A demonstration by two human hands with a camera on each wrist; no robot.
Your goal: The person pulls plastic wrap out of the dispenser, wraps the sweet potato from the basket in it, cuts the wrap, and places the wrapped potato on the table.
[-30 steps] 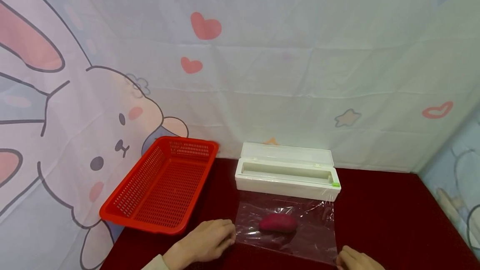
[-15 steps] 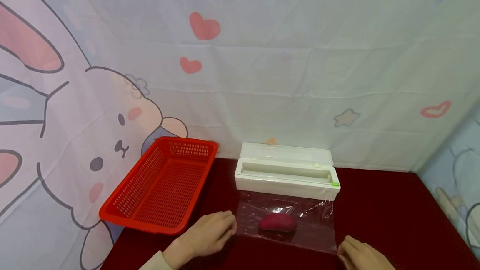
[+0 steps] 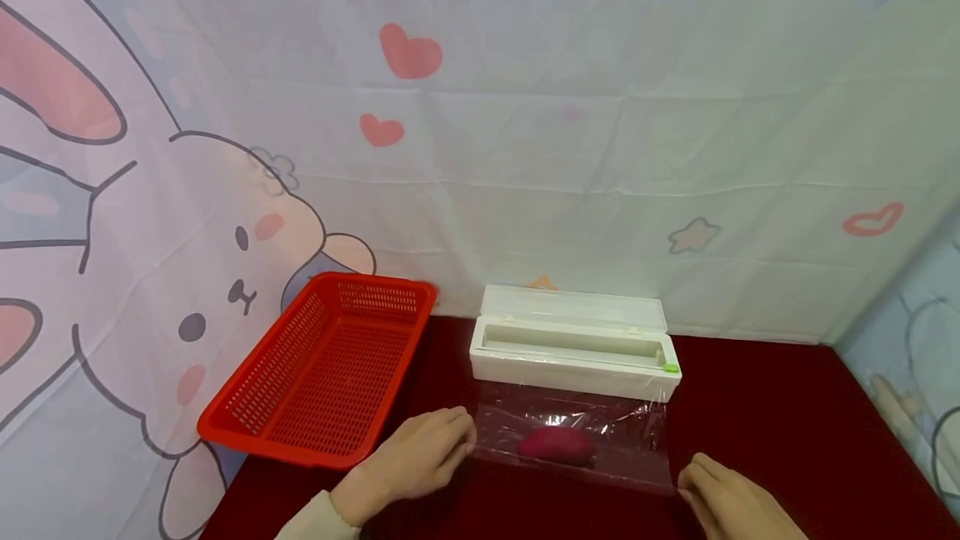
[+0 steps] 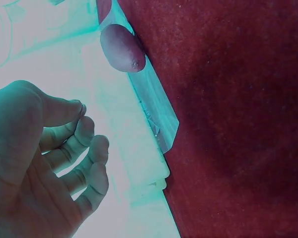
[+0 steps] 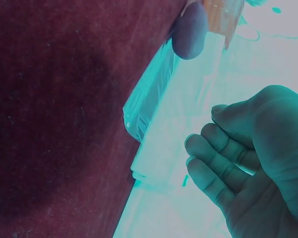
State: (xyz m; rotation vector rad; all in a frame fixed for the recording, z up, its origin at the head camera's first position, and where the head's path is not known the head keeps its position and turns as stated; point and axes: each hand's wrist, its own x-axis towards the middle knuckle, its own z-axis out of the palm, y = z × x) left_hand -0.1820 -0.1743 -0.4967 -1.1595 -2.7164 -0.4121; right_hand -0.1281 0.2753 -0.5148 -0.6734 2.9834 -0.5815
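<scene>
A sheet of clear plastic wrap (image 3: 630, 461) stretches out from the white wrap dispenser (image 3: 577, 376), its near edge running between my two hands. My left hand (image 3: 420, 450) pinches the left corner between thumb and fingers. The right corner is at the fingertips of my right hand (image 3: 731, 497), also pinched. A reddish-purple sweet potato (image 3: 557, 445) lies in the middle of the sheet, and the near part of the film overlaps it in the head view. Both wrist views show the sweet potato (image 4: 122, 48) beyond curled fingers; the film at the fingertips barely shows there.
A red plastic basket (image 3: 337, 382) stands left of the dispenser, close to my left hand. The dispenser's lid (image 3: 573, 308) is raised at the back, and a green slider (image 3: 671, 368) sits at its right end. A dark red cloth (image 3: 765, 407) covers the table, with a printed curtain behind.
Both hands have moved away from me, toward the dispenser, bringing the near edge of the plastic wrap closer to the sweet potato and over it in the head view. Basket and dispenser stay put.
</scene>
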